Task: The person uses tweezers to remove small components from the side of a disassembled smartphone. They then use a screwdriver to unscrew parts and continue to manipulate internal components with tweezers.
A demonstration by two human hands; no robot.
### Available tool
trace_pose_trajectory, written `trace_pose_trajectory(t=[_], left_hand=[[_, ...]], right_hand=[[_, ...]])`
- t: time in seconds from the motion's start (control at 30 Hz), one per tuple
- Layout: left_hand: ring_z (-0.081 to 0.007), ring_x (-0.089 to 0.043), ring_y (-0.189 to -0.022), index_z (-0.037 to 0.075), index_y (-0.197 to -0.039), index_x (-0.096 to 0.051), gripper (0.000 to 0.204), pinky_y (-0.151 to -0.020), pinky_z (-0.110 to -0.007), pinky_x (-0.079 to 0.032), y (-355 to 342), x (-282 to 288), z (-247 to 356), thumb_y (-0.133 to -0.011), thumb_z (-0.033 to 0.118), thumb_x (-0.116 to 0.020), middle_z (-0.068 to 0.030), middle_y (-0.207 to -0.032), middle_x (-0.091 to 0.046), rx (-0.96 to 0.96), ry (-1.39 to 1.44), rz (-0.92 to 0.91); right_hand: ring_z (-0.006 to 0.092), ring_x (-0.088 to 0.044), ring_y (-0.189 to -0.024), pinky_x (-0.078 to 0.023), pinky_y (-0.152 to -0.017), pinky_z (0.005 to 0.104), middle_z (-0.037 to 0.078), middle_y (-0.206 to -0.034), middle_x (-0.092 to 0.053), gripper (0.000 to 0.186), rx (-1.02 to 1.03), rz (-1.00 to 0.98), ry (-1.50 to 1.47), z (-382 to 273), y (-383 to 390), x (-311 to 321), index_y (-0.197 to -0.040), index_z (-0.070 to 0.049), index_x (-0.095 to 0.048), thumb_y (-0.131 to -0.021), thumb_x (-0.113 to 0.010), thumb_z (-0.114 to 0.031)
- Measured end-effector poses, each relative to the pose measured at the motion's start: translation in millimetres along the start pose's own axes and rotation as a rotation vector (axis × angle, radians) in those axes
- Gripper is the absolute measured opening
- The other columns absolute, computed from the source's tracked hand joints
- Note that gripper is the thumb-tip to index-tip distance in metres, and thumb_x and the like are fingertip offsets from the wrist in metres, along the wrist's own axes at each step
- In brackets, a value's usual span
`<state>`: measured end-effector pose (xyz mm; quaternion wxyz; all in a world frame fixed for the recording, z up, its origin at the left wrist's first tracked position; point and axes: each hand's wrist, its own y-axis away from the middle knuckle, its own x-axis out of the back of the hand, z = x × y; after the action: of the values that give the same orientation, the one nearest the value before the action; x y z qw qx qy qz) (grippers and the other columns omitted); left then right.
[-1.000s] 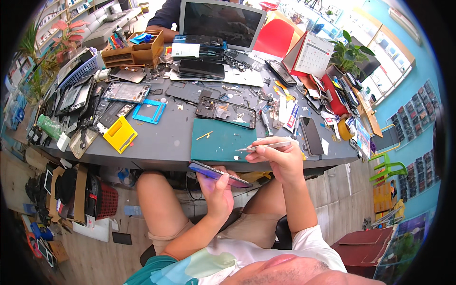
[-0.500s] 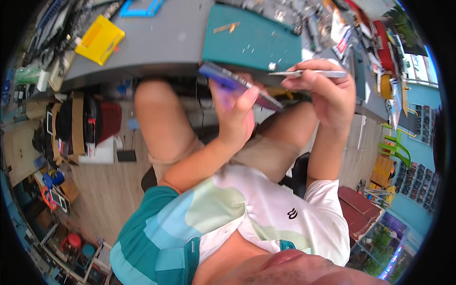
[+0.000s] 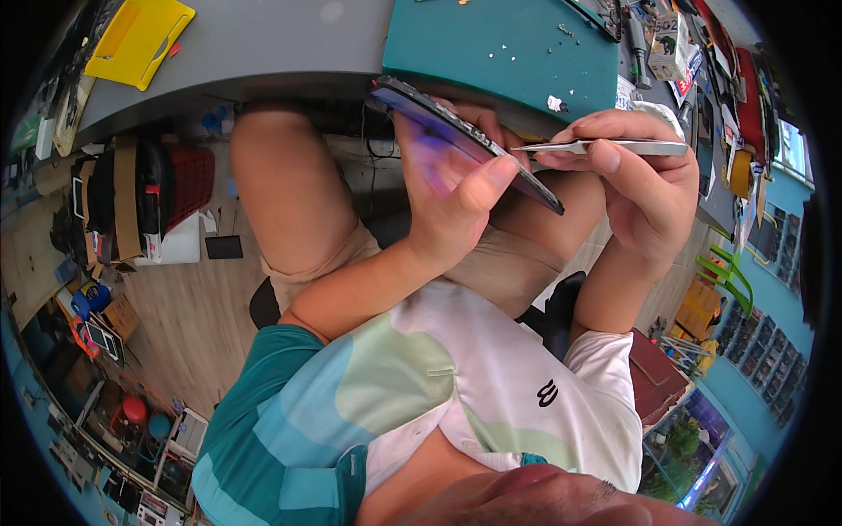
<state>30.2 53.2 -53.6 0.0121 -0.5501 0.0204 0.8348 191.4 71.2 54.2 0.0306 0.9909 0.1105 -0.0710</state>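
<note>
My left hand (image 3: 452,197) grips a smartphone (image 3: 469,140) by its long edges, thumb on the near side and fingers behind. The phone is tilted and seen almost edge-on, with a glossy, purplish reflective face toward me. Its far side, where small uneven parts show along the edge, is mostly hidden. In my right hand (image 3: 645,180) a pair of silver tweezers (image 3: 627,147) is pinched between thumb and fingers. The tips point left toward the phone's far side, close to my left fingertips; whether they touch anything I cannot tell.
A teal work mat (image 3: 491,53) with small white scraps lies on the grey desk (image 3: 289,39) beyond my hands. A yellow holder (image 3: 140,39) is at the far left. Tools and boxes crowd the right. Below the desk edge are my knees and, left, a dark red crate (image 3: 189,180).
The view has shifted, so the desk sits higher in the picture. My right hand with the tweezers shows slightly farther right; both hands keep their holds.
</note>
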Motion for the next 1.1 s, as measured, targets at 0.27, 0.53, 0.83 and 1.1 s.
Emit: trace_pose_trajectory(t=[0.27, 0.53, 0.83, 1.1], left_hand=[[-0.0268, -0.055, -0.099, 0.012, -0.131, -0.035, 0.059, -0.081, -0.043, -0.052, 9.9, -3.7, -2.7, -0.082, 0.011, -0.067, -0.01, -0.11, -0.046, -0.074, -0.153, 0.023], [-0.0236, -0.056, -0.102, 0.014, -0.125, -0.042, 0.044, -0.086, -0.041, -0.049, 3.3, -4.8, -3.4, -0.088, 0.012, -0.066, -0.0093, -0.113, -0.054, -0.073, -0.076, -0.029], [-0.0213, -0.057, -0.107, 0.014, -0.131, -0.042, 0.046, -0.09, -0.041, -0.051, 8.7, -11.2, 1.8, -0.091, 0.011, -0.064, -0.0087, -0.122, -0.055, -0.063, -0.087, -0.104], [-0.0247, -0.061, -0.094, 0.012, -0.13, -0.039, 0.05, -0.083, -0.041, -0.056, 11.3, -13.5, 2.4, -0.089, 0.005, -0.067, -0.0121, -0.11, -0.057, -0.065, -0.017, -0.057]], right_hand=[[0.0274, -0.075, -0.086, -0.061, -0.079, 0.0377, 0.022, -0.094, -0.076, 0.016, -0.004, 0.04, -0.007, -8.4, 1.3, -17.2, -0.104, 0.012, -0.073, -0.089, -0.073, 0.005], [0.0269, -0.078, -0.09, -0.064, -0.082, 0.035, 0.021, -0.097, -0.078, 0.018, -0.089, 0.066, -0.096, -15.0, -1.5, -12.2, -0.105, 0.011, -0.074, -0.091, -0.075, 0.001], [0.0293, -0.078, -0.09, -0.064, -0.083, 0.0357, 0.025, -0.098, -0.076, 0.023, -0.071, 0.061, -0.124, -13.1, 1.7, -11.0, -0.106, 0.014, -0.071, -0.089, -0.076, -0.001], [0.0294, -0.078, -0.089, -0.065, -0.082, 0.0362, 0.024, -0.098, -0.076, 0.023, -0.05, 0.042, -0.128, -10.9, 1.9, -11.6, -0.106, 0.014, -0.071, -0.089, -0.075, 0.0]])
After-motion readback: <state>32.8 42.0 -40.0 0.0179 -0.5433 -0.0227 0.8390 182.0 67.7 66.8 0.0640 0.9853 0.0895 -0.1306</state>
